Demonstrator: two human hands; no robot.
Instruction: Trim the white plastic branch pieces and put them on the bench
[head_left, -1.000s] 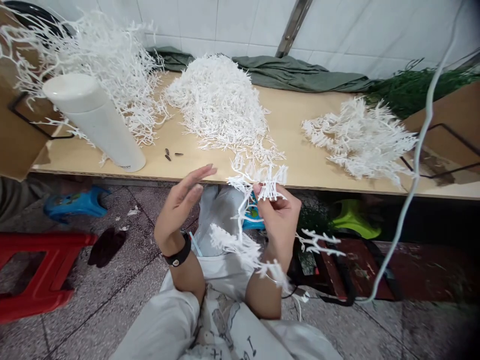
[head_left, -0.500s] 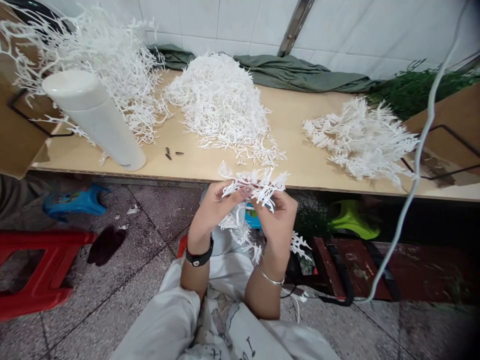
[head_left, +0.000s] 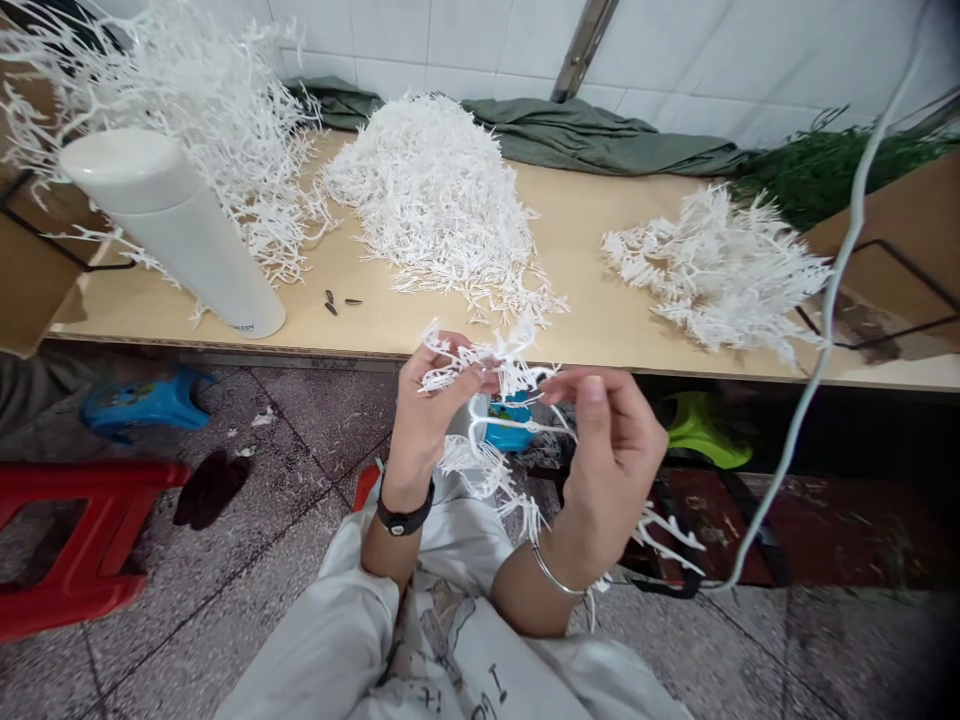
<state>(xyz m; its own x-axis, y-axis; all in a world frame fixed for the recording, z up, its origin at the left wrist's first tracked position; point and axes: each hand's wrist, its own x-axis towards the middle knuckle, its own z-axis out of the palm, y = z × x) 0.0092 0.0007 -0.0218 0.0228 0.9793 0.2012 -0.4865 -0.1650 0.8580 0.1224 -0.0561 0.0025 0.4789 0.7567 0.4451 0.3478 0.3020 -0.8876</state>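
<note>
My left hand [head_left: 431, 420] is closed round a cluster of white plastic branch sprigs [head_left: 517, 370], just off the table's front edge. To its right my right hand [head_left: 611, 460] is held with thumb and fingers pinched together at a thin white branched stem [head_left: 517, 425]. That stem curves between the two hands, and more white twigs hang below, over my lap. Past the right wrist, other white branch tips [head_left: 667, 540] stick out; their link to the fingers is hidden. A large heap of small white sprigs [head_left: 442, 200] lies on the table ahead.
On the cardboard-covered table [head_left: 375, 335] stand a white bottle [head_left: 180, 235], long white branches [head_left: 195, 110] and a looser white pile [head_left: 720, 270]. Several dark seeds [head_left: 331, 302] lie by the bottle. A grey cable [head_left: 840, 290] hangs at right. A red stool [head_left: 75, 540] is at left.
My right hand has moved right and slightly down, away from the left, drawing a white stem out between them. The left hand keeps its cluster and has shifted slightly left.
</note>
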